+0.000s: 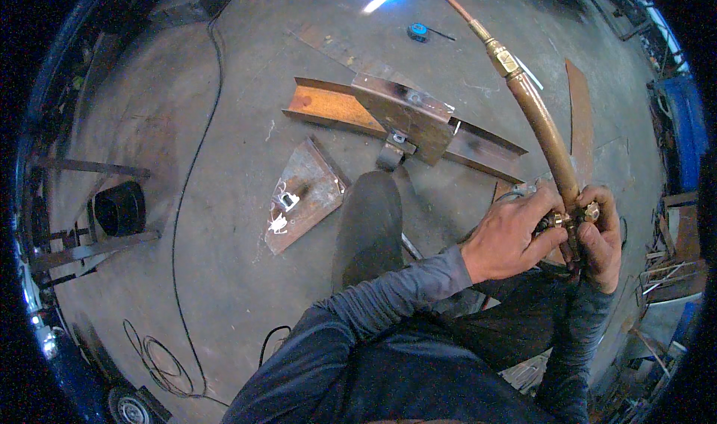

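A brass gas torch (539, 119) slants up and away from my hands. At the tip of its curved neck burns a blue-white flame (382, 0). My left hand (508, 234) pinches a valve knob (553, 220) on the left side of the torch's base. Around the other side of that base, at a second brass knob (592, 212), my right hand (603, 241) is closed. Beyond my knee lies a steel assembly (407, 114) of a plate and channel pieces, one rusty orange, apart from the flame.
A triangular steel plate (302, 200) with white scraps on it lies left of my leg. A blue tape measure (418, 32) and a rusty flat strip (580, 118) are farther off. A black cable (196, 155) crosses the floor at left, near a metal frame (89, 256).
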### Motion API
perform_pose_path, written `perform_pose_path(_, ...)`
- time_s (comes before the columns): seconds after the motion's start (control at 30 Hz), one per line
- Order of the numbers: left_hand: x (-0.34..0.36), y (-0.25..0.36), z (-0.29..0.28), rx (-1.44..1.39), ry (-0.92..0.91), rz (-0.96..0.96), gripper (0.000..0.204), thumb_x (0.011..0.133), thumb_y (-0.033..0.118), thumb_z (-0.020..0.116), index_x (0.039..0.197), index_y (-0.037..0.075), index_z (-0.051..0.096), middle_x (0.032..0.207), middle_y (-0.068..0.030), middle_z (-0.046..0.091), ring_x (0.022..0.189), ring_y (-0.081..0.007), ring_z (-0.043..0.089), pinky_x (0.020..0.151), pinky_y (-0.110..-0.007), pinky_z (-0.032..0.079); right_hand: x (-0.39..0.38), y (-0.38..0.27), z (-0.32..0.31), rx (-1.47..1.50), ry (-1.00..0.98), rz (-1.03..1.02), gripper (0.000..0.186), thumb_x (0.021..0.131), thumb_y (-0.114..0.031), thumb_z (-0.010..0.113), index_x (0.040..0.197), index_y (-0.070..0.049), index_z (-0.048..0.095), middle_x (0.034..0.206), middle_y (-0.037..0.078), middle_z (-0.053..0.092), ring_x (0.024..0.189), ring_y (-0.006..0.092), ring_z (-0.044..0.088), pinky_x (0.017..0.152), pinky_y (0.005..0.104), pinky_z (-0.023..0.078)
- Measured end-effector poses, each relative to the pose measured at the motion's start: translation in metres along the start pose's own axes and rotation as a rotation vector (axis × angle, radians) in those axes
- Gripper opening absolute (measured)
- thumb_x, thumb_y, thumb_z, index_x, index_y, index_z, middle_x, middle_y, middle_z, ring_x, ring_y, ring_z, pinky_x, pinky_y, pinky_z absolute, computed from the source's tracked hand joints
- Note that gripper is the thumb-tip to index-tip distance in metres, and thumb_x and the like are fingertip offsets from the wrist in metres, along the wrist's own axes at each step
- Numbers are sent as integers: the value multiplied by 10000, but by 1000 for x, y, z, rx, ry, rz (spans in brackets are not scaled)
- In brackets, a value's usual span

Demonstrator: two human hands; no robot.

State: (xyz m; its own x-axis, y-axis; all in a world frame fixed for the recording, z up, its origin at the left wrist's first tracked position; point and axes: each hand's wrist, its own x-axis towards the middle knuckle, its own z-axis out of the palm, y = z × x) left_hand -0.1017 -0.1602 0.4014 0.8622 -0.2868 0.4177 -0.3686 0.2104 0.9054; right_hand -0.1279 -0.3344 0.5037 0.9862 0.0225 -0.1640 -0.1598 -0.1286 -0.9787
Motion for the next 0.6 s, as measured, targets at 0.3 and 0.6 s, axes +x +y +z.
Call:
perform_pose_path(0.3,-3,5,5,-44,-68,-149,359,974,317,712,1204,67,596,1030,-186,705,965,-438,707,830,-516,559,-1,1,-17,-179,28,9,453,774,-112,813,1163,-111,582,1056,27,624,870,128,592,711,258,472)
perform_pose_path(0.6,10,-6,18,-97,-21,-230,494,977,340,729,1305,31,525,1044,-175,715,996,-366,721,867,-470,553,10,-28,-37,-448,16,124,388,803,22,720,1145,-103,587,1034,28,607,847,118,598,676,260,494)
